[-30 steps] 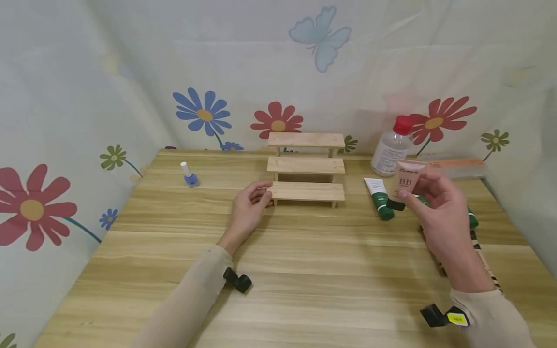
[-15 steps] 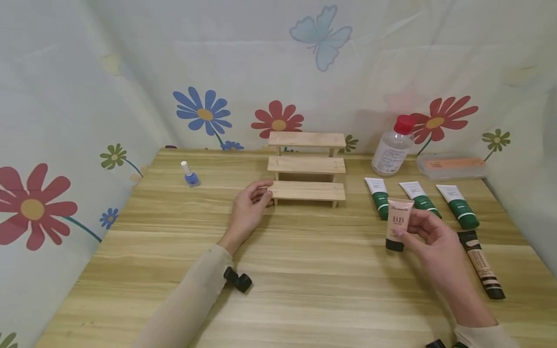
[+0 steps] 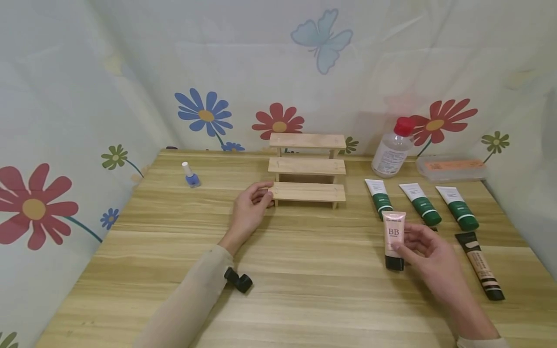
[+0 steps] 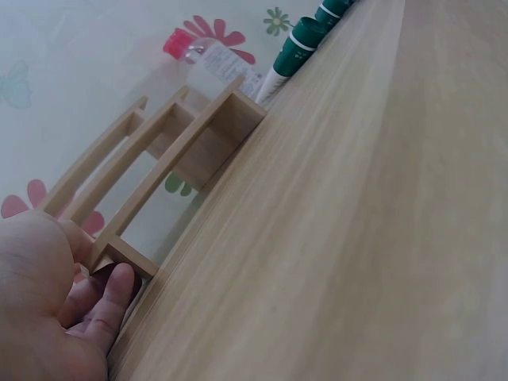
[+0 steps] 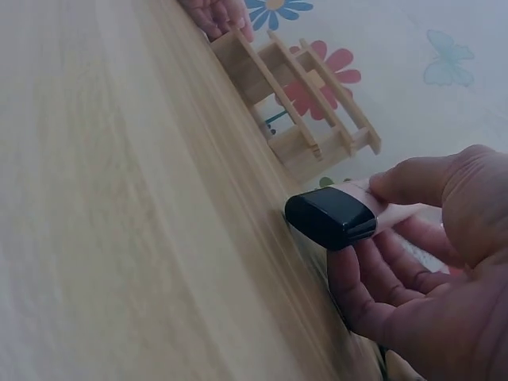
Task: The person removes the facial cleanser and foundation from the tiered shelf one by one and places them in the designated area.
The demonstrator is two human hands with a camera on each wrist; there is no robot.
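Observation:
My right hand [image 3: 428, 258] pinches a pink BB cream tube [image 3: 393, 234] between thumb and fingers, its black cap [image 5: 332, 217] pointing down over the table. The tube is upright in the head view, just in front of the leftmost green-and-white tube [image 3: 379, 197]. My left hand [image 3: 250, 210] grips the left end of a three-tier wooden display stand [image 3: 308, 192] at its lowest step. In the left wrist view, its fingers [image 4: 111, 305] curl at the stand's end leg. Behind my right hand a dark item [image 3: 469, 237] is mostly hidden.
Two more green-and-white tubes [image 3: 419, 204] lie right of the first. A black-and-beige tube [image 3: 480, 266] lies nearer the front right. Behind stand a red-capped clear bottle [image 3: 391, 152] and a clear plastic case [image 3: 450, 168]. A blue nail polish bottle [image 3: 191, 176] stands at the left.
My right hand has brought the BB cream tube down and toward the front of the table, turning it more upright. My left hand has stayed on the stand.

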